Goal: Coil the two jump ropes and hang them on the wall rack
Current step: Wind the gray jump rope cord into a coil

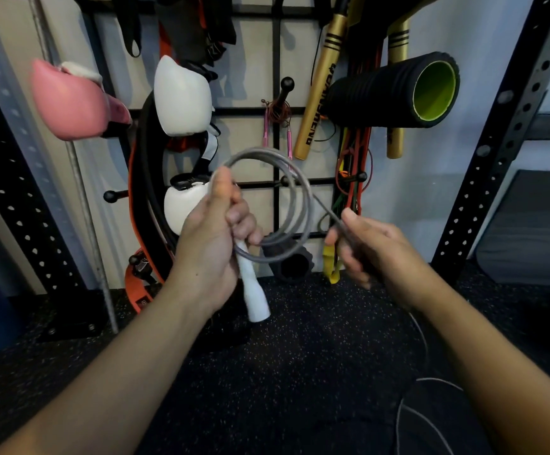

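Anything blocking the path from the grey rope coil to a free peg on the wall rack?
Nothing visible. The grey cable coil, in the left hand and fed by the right hand, has open air to the bare black ball-tipped peg; the upper peg already holds a pink-handled rope.

Grey jump rope (295, 205) half-coiled; pink-handled rope (278, 121) hangs coiled on rack (276, 60).

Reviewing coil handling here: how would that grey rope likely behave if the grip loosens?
The grey rope holds round open loops, so it is probably springy and may uncoil. The left hand clamps the loops against the white handle; the right hand feeds slack from the floor.
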### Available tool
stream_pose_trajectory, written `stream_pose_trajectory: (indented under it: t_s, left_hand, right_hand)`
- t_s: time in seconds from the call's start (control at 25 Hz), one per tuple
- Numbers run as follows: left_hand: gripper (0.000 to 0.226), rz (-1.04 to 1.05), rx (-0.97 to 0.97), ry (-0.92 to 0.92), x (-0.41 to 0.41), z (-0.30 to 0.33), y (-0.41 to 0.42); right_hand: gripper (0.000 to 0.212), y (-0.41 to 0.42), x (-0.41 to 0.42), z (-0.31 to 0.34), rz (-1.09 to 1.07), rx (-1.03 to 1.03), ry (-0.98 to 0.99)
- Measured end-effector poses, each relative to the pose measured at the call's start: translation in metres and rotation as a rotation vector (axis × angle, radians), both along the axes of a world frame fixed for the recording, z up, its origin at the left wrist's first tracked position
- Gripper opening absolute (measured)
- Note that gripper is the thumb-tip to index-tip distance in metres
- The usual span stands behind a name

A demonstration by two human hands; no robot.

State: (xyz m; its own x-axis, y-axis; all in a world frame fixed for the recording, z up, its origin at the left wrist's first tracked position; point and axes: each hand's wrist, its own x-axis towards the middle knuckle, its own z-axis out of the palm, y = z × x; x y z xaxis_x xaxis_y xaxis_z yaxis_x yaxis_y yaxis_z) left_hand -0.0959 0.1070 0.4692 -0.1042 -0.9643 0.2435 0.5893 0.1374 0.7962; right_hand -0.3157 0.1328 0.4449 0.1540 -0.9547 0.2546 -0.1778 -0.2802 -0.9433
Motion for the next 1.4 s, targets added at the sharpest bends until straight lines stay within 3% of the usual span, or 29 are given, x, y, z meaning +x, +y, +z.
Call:
stream_pose_trajectory:
  t_s: [0.08, 0.16, 0.24, 0.32, 0.64, 0.84, 0.88, 0.96, 1.04, 1.12, 1.2, 1.24, 1.32, 1.4]
  left_hand:
    - [0.038, 0.099, 0.048, 0.197, -0.010, 0.000, 0.004]
    - [0.040, 0.176, 0.094, 0.254, -0.019, -0.005, 0.009]
    - [0.040, 0.242, 0.138, 0.217, -0.025, -0.009, 0.014]
    - [0.040, 0.297, 0.140, 0.153, -0.026, -0.012, 0.017]
    - [0.038, 0.319, 0.086, -0.120, -0.029, -0.027, 0.020]
    - [0.027, 0.180, 0.002, -0.211, -0.032, -0.039, 0.027]
    - [0.031, 0.182, -0.016, -0.205, -0.029, -0.039, 0.024]
    - [0.058, 0.228, -0.036, -0.223, -0.011, -0.030, 0.010]
    - [0.079, 0.239, -0.198, -0.468, 0.016, -0.010, 0.001]
    - [0.093, 0.138, -0.473, -0.971, 0.037, 0.015, -0.001]
    - [0.105, -0.001, -0.587, -1.484, 0.035, 0.031, 0.009]
    - [0.110, -0.065, -0.587, -1.637, 0.026, 0.031, 0.015]
    - [0.103, -0.157, -0.542, -1.743, 0.008, 0.017, 0.021]
    - [0.064, -0.231, -0.413, -1.629, 0.002, 0.001, 0.012]
  right_hand:
    - [0.061, 0.005, 0.021, -0.007, 0.066, 0.049, 0.022]
    - [0.045, 0.017, 0.060, -0.018, 0.027, -0.003, 0.001]
    - [0.032, 0.025, 0.091, -0.031, -0.098, -0.182, -0.121]
    - [0.029, 0.030, 0.107, -0.031, -0.185, -0.232, -0.251]
    - [0.013, 0.023, 0.097, -0.014, -0.127, -0.018, -0.505]
    - [0.012, 0.017, 0.081, -0.006, -0.154, 0.038, -0.401]
    - [0.012, 0.015, 0.074, -0.004, -0.159, 0.014, -0.325]
    - [0.014, 0.007, 0.053, 0.003, -0.159, -0.051, -0.092]
    - [0.016, 0.004, 0.031, 0.013, -0.129, -0.096, 0.284]
    - [0.013, 0.005, 0.023, 0.015, -0.080, -0.082, 0.601]
    - [0.012, 0.006, 0.029, 0.010, -0.019, -0.113, 0.750]
    - [0.014, 0.006, 0.034, 0.007, 0.008, -0.150, 0.767]
    - [0.017, 0.007, 0.039, 0.006, 0.024, -0.181, 0.767]
    - [0.020, 0.006, 0.034, 0.010, -0.009, -0.108, 0.683]
